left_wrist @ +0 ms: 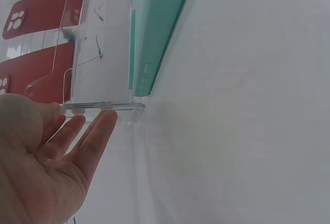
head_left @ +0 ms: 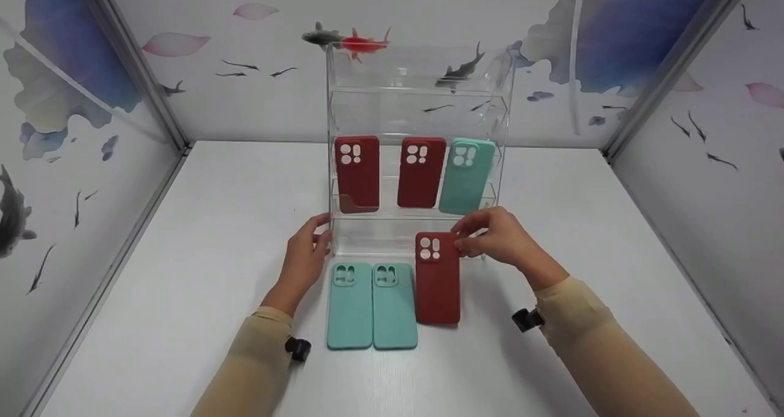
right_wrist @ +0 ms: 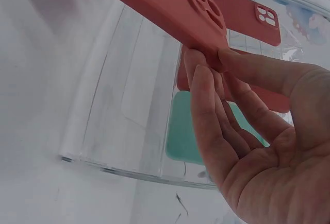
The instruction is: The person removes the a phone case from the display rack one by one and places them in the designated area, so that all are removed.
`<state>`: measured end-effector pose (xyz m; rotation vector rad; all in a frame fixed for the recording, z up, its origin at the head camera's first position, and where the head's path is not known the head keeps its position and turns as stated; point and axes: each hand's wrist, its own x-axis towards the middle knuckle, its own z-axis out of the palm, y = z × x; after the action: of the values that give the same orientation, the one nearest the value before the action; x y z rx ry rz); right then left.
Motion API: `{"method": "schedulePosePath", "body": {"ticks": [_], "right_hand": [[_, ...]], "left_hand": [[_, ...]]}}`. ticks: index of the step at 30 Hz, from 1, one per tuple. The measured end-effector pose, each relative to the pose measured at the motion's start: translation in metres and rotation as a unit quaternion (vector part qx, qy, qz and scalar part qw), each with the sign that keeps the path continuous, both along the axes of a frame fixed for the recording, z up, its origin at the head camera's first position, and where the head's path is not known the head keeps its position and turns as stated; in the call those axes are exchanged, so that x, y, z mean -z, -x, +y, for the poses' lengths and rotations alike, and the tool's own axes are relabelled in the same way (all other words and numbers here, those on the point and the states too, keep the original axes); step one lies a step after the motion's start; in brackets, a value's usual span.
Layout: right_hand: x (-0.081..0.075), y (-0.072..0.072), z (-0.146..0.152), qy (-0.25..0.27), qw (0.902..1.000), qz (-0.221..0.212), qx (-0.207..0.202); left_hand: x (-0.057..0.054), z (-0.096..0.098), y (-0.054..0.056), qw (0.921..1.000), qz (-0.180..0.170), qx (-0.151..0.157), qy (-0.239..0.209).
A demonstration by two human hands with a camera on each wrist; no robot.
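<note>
My right hand [head_left: 499,239] pinches the upper right corner of a red phone case [head_left: 438,288] between thumb and fingers. In the right wrist view, that red phone case [right_wrist: 160,10] hangs tilted in front of the stand. My left hand [head_left: 303,261] touches the left side of a clear tiered display stand [head_left: 367,236], fingers fairly straight against its edge. Two red phone cases [head_left: 358,184] [head_left: 421,181] and a teal phone case [head_left: 468,178] lean on one of its tiers. Two teal phone cases [head_left: 350,316] [head_left: 395,316] lie side by side in front of the stand.
A white table [head_left: 226,221] carries the stand and cases. White panels [head_left: 245,98] printed with fish and petals enclose the back and both sides, with metal corner posts [head_left: 147,80]. Small black devices [head_left: 298,349] are worn at both wrists.
</note>
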<state>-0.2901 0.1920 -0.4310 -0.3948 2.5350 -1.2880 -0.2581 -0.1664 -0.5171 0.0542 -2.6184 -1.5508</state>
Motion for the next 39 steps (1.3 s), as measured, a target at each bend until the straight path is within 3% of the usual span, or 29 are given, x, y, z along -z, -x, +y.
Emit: {"method": "schedulePosePath", "body": {"ticks": [13, 21, 39], "right_hand": [[0.037, -0.007, 0.004, -0.01, 0.9985, -0.036, 0.039], [0.046, -0.018, -0.002, -0.012, 0.998, -0.027, 0.057], [0.08, -0.016, -0.004, 0.016, 0.9935, -0.041, 0.105]], "left_hand": [[0.001, -0.001, 0.001, 0.9999, 0.01, 0.0, 0.005], [0.001, -0.001, 0.0, 1.0, 0.007, 0.0, -0.002], [0.0, -0.002, -0.001, 0.9999, 0.014, 0.002, 0.003]]}}
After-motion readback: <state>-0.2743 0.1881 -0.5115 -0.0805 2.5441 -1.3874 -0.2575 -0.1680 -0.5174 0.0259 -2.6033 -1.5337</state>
